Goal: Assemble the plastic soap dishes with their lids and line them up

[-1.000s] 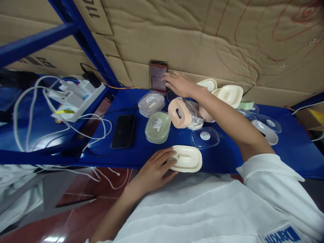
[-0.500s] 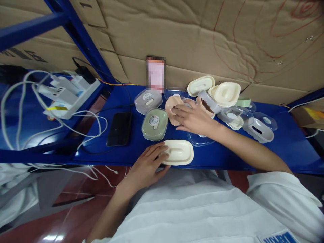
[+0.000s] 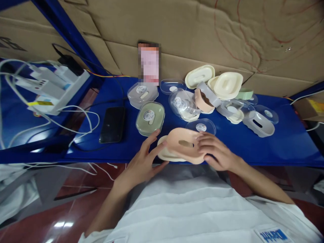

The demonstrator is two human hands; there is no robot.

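Observation:
My right hand [image 3: 219,152] grips the right end of a peach oval soap-dish tray [image 3: 174,140] with a slot in its middle. Beneath this tray, partly covered, is a cream soap-dish base [image 3: 163,153] at the table's front edge. My left hand [image 3: 144,158] is at the left end of both pieces, fingers spread, fingertips at the cream base's rim. Just beyond lies a clear lid [image 3: 211,126] with a round label. A green soap dish [image 3: 150,118] with a clear lid stands beyond my left fingers.
Behind are a grey lidded dish [image 3: 141,96], a peach ring-shaped piece [image 3: 204,101], cream pieces [image 3: 227,84] and a grey slotted tray [image 3: 260,126]. A black phone [image 3: 112,125], a power strip [image 3: 68,92] and white cables lie left. A pixelated screen [image 3: 149,64] leans on the cardboard [image 3: 182,30].
My right hand has taken the peach tray from the pile and brought it forward over the cream base. The fingers of my left hand have spread. The view has shifted slightly.

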